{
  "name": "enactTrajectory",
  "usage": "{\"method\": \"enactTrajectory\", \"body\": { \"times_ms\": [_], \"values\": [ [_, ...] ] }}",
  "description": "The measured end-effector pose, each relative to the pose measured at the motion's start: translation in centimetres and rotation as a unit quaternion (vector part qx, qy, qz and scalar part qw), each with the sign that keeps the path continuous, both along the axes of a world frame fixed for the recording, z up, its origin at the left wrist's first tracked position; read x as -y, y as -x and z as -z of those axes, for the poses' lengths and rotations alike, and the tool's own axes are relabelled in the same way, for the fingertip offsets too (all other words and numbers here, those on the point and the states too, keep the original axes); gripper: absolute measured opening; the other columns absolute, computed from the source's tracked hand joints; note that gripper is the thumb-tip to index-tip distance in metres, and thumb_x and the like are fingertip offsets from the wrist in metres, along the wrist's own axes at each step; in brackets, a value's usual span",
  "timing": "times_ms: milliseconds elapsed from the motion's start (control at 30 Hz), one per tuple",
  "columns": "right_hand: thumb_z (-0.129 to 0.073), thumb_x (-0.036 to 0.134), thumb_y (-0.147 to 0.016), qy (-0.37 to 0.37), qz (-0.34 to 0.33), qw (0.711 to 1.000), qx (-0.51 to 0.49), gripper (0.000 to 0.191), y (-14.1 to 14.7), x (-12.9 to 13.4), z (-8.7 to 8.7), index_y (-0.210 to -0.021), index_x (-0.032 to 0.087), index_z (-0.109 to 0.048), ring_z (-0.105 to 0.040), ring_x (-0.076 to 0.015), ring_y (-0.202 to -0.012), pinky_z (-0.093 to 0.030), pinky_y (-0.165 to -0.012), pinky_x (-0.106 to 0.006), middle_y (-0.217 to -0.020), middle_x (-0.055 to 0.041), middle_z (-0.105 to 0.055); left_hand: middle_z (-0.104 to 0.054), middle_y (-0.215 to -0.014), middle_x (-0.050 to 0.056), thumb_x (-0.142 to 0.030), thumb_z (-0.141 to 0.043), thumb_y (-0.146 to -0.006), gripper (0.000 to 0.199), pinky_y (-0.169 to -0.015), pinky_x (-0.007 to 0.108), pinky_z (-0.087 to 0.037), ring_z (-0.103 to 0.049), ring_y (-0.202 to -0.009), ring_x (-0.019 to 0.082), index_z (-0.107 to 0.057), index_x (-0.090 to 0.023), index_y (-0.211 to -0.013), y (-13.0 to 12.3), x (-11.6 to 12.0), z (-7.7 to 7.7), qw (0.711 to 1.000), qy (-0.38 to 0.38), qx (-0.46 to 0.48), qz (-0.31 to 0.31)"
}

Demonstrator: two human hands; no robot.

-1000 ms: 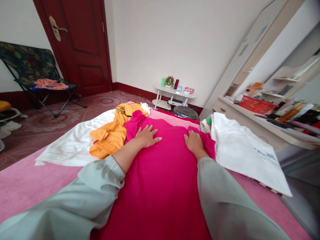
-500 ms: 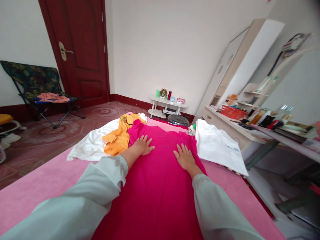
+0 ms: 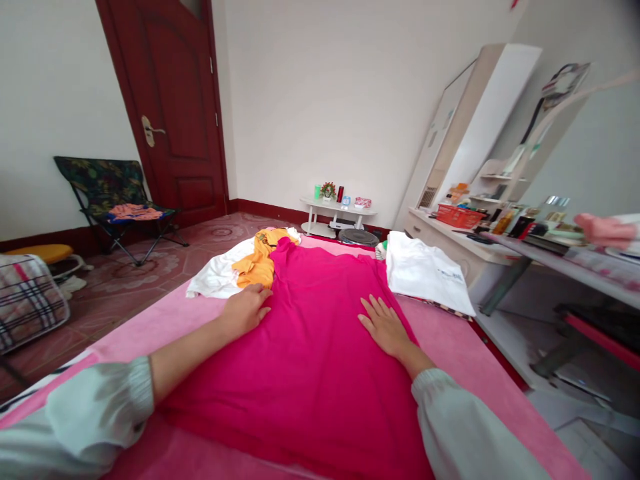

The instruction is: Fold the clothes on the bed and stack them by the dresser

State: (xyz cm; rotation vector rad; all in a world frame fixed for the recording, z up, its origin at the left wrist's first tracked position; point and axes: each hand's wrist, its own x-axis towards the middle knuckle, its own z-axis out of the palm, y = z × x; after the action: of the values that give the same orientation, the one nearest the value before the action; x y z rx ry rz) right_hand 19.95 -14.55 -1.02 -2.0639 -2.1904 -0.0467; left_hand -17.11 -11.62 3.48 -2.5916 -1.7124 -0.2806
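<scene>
A magenta shirt (image 3: 325, 347) lies spread on the pink bed cover (image 3: 450, 340), with light wrinkles across it. My left hand (image 3: 247, 310) rests on the shirt's left edge, thumb apart from the slightly bent fingers. On the right side of the shirt, my right hand (image 3: 385, 327) lies flat with its fingers spread. Just beyond my left hand is a crumpled orange garment (image 3: 257, 263) on top of a white one (image 3: 215, 270). A folded white T-shirt (image 3: 425, 270) sits to the right of the magenta shirt, on a striped cloth.
A dressing table (image 3: 487, 253) with a red basket (image 3: 459, 215) and several bottles stands at right. Past the bed's far end is a low white stand (image 3: 340, 208). At left are a folding chair (image 3: 125, 207), a yellow stool (image 3: 43, 253) and a plaid bag (image 3: 30, 297).
My left hand has slid left and back toward me, from the shirt's upper part to its edge. My right hand stays flat on the right side. The view has tipped, showing the shirt's near hem.
</scene>
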Motion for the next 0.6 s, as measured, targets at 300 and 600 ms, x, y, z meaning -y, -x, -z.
{"method": "enactTrajectory", "body": {
  "times_ms": [300, 600],
  "values": [
    [-0.029, 0.051, -0.093, -0.062, -0.019, 0.996, -0.064, 0.056, -0.3, 0.9, 0.0, -0.138, 0.020, -0.044, -0.027, -0.0231, -0.138, -0.023, -0.112, -0.044, -0.147, -0.0072, -0.036, -0.068, -0.087, 0.010, -0.057, -0.046, -0.081, 0.040, -0.063, 0.030, -0.041, -0.063, -0.082, 0.026, -0.061, -0.020, -0.082, 2.2, 4.1, -0.3, 0.991, 0.042, 0.002, -0.125],
    [-0.036, 0.046, -0.092, -0.091, -0.044, 0.989, -0.104, 0.050, -1.0, 0.6, 0.1, -0.130, 0.019, -0.053, -0.036, -0.0222, -0.134, -0.027, -0.112, -0.042, -0.142, -0.0078, -0.045, -0.052, -0.055, -0.002, -0.060, -0.046, -0.076, 0.042, -0.051, 0.024, -0.032, -0.051, -0.055, 0.015, -0.050, -0.020, -0.064, 4.8, 4.4, -1.7, 0.959, 0.097, 0.248, -0.098]
  ]
}}
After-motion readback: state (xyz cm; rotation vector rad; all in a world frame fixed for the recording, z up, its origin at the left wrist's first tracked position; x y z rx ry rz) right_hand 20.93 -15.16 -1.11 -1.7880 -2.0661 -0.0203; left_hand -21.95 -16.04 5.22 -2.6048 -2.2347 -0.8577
